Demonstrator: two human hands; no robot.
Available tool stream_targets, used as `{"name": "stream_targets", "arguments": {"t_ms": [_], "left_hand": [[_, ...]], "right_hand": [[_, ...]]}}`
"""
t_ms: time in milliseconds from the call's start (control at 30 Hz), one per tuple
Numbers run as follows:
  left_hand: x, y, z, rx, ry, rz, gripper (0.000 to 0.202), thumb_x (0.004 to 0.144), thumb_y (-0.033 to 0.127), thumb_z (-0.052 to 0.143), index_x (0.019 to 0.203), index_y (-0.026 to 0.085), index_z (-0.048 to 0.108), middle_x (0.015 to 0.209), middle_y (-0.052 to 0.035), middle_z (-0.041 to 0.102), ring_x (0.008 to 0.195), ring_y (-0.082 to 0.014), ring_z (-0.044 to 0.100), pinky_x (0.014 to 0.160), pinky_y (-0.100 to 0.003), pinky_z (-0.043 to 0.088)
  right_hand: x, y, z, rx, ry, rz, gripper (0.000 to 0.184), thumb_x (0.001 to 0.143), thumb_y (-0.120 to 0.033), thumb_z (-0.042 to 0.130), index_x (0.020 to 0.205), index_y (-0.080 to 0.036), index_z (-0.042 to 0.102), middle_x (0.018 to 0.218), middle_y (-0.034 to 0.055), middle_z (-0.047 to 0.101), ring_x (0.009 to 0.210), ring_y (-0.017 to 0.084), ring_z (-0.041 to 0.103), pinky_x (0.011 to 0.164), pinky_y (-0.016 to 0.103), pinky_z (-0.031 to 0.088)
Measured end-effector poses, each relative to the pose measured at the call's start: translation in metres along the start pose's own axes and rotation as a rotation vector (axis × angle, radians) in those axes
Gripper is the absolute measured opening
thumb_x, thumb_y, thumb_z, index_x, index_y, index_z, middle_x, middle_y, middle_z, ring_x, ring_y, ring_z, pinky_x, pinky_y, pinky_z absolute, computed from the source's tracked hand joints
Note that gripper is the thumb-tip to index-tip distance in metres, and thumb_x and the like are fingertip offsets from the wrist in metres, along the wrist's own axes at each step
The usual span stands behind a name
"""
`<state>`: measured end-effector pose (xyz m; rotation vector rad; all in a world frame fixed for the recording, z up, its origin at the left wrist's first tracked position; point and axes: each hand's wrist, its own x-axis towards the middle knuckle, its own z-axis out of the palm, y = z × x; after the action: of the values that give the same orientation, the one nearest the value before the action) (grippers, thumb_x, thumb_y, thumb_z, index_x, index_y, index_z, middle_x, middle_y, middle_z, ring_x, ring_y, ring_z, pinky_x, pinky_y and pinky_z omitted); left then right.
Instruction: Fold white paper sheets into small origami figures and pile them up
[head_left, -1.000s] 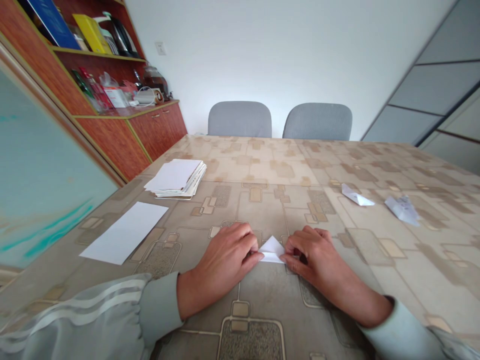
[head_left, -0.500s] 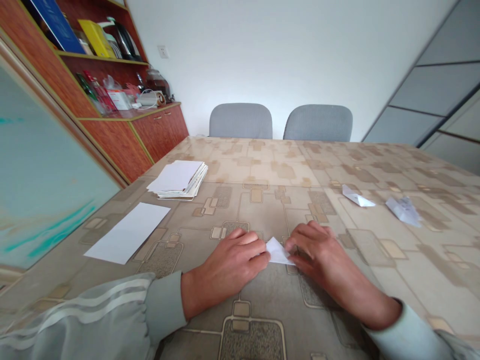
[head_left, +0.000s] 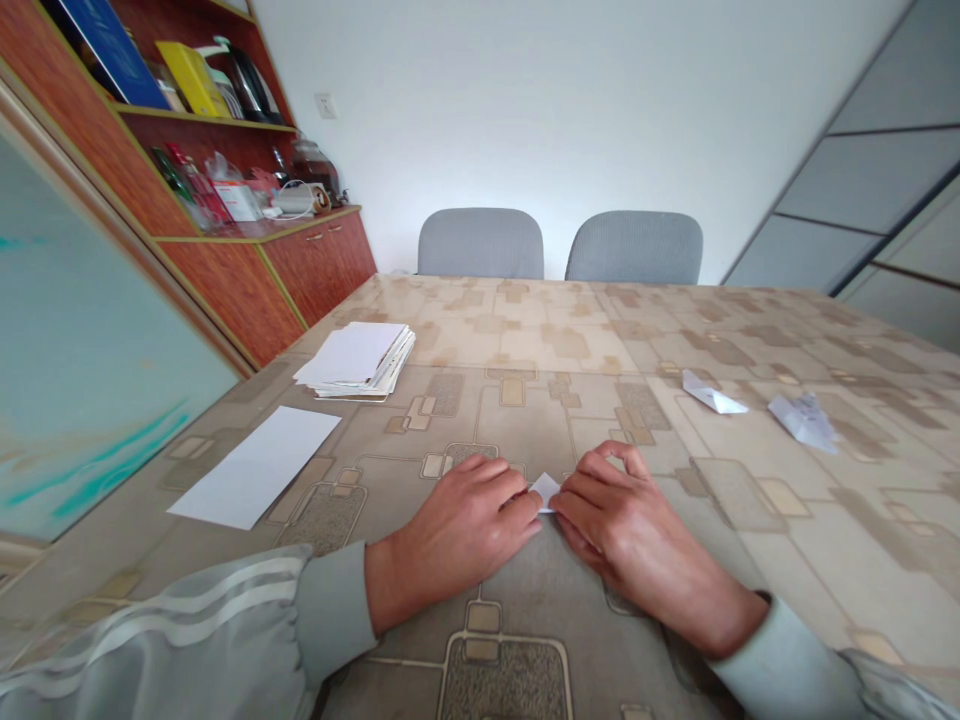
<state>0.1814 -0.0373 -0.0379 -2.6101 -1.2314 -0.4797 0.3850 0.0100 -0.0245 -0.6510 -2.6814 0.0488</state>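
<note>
Head view: looks forward and down over a patterned table cover (head_left: 510,340), with both hands at lower centre.
Left hand (head_left: 465,505): fingers curled close together, tips at the paper's left side; grey striped sleeve (head_left: 150,620) at lower left.
Right hand (head_left: 630,520): fingers bent and close together, tips at the paper's right side.
Hand state: a pinch by either hand cannot be confirmed.
Folded white paper (head_left: 544,490): lower centre, between the hands and mostly hidden; a small pointed corner shows, aimed away from the wearer.
Long axis: cannot be told. Neither hand is clearly nearer.
Left of hands: blank white sheet (head_left: 255,467) lying flat; paper stack (head_left: 356,360) farther on.
Right of hands: two small folded paper pieces (head_left: 712,393) (head_left: 804,420), well apart from the right hand.
Upper left: wooden cabinet (head_left: 322,255), its shelves holding a blue book (head_left: 105,45), a yellow folder (head_left: 191,80) and a glass jar (head_left: 315,165).
Top centre: two grey chairs (head_left: 480,245) (head_left: 634,248) beyond the table.
</note>
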Motion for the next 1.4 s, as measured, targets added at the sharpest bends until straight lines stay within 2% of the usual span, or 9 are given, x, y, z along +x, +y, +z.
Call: {"name": "stream_targets", "arguments": {"t_ms": [100,267,400,533,733,1000,1133,1233,1400], "left_hand": [[0.001,0.001,-0.003,-0.008,0.041,-0.012,0.018,0.098,0.029,0.051,0.091,0.018,0.064,0.079,-0.0015,0.060,0.076,-0.0187,0.052,0.067,-0.034,0.036],[0.002,0.003,-0.008,-0.126,0.128,-0.043,0.032,0.100,0.022,0.044,0.076,0.016,0.063,0.068,-0.0010,0.056,0.066,-0.0158,0.048,0.062,-0.030,0.034],[0.003,0.001,-0.011,-0.371,0.086,-0.105,0.037,0.102,0.026,0.041,0.077,0.014,0.066,0.068,-0.0018,0.058,0.067,-0.0144,0.051,0.062,-0.026,0.037],[0.005,-0.004,-0.011,-0.603,0.057,-0.245,0.028,0.100,0.028,0.048,0.089,0.017,0.071,0.071,-0.0002,0.065,0.067,-0.0125,0.058,0.063,-0.022,0.039],[0.007,-0.009,-0.014,-0.844,-0.035,-0.377,0.021,0.095,0.025,0.054,0.087,0.017,0.072,0.067,0.0021,0.068,0.061,-0.0106,0.060,0.059,-0.020,0.040],[0.007,-0.010,-0.017,-0.864,-0.034,-0.448,0.025,0.094,0.024,0.053,0.080,0.015,0.071,0.062,0.0014,0.066,0.057,-0.0105,0.057,0.056,-0.019,0.037],[0.005,-0.004,-0.013,-0.839,-0.057,-0.343,0.023,0.094,0.022,0.055,0.080,0.016,0.072,0.064,0.0013,0.067,0.059,-0.0100,0.059,0.059,-0.019,0.039],[0.005,0.000,-0.011,-0.845,-0.078,-0.319,0.022,0.092,0.019,0.057,0.077,0.016,0.072,0.063,0.0013,0.068,0.059,-0.0099,0.060,0.060,-0.018,0.039],[0.007,-0.009,-0.011,-0.932,-0.120,-0.421,0.018,0.090,0.025,0.061,0.081,0.017,0.074,0.064,0.0009,0.070,0.058,-0.0107,0.061,0.058,-0.019,0.041]], "right_hand": [[0.001,-0.002,-0.001,0.059,0.056,0.034,0.024,0.095,-0.018,0.050,0.075,-0.018,0.062,0.070,0.0018,0.061,0.076,0.019,0.049,0.084,0.038,0.031],[0.001,-0.006,-0.006,0.153,0.074,0.072,0.024,0.098,-0.023,0.048,0.080,-0.017,0.063,0.072,0.0024,0.060,0.077,0.019,0.048,0.082,0.037,0.031],[0.001,-0.003,-0.011,0.205,0.066,0.065,0.030,0.100,-0.031,0.046,0.078,-0.019,0.063,0.070,0.0011,0.060,0.077,0.019,0.049,0.083,0.036,0.029],[0.000,0.005,-0.014,0.210,0.109,0.078,0.036,0.100,-0.040,0.043,0.076,-0.019,0.061,0.069,0.0005,0.061,0.075,0.018,0.051,0.082,0.035,0.029],[-0.002,0.012,-0.018,0.215,0.083,0.094,0.041,0.101,-0.043,0.039,0.075,-0.019,0.060,0.068,0.0001,0.062,0.069,0.016,0.052,0.077,0.034,0.030],[-0.007,0.025,-0.029,0.164,0.145,0.164,0.041,0.101,-0.039,0.039,0.067,-0.020,0.052,0.061,0.0003,0.053,0.065,0.018,0.047,0.068,0.032,0.032],[-0.004,0.009,-0.027,0.369,0.059,0.142,0.022,0.098,-0.039,0.049,0.096,-0.021,0.061,0.079,0.0004,0.062,0.077,0.018,0.053,0.076,0.033,0.036],[-0.002,-0.004,-0.017,0.409,-0.035,0.136,0.018,0.094,-0.034,0.058,0.083,-0.021,0.061,0.073,-0.0020,0.061,0.074,0.016,0.054,0.073,0.031,0.037],[-0.003,-0.003,-0.011,0.471,0.013,0.183,0.028,0.096,-0.032,0.054,0.072,-0.020,0.058,0.066,-0.0025,0.060,0.067,0.013,0.054,0.065,0.028,0.039]]}}
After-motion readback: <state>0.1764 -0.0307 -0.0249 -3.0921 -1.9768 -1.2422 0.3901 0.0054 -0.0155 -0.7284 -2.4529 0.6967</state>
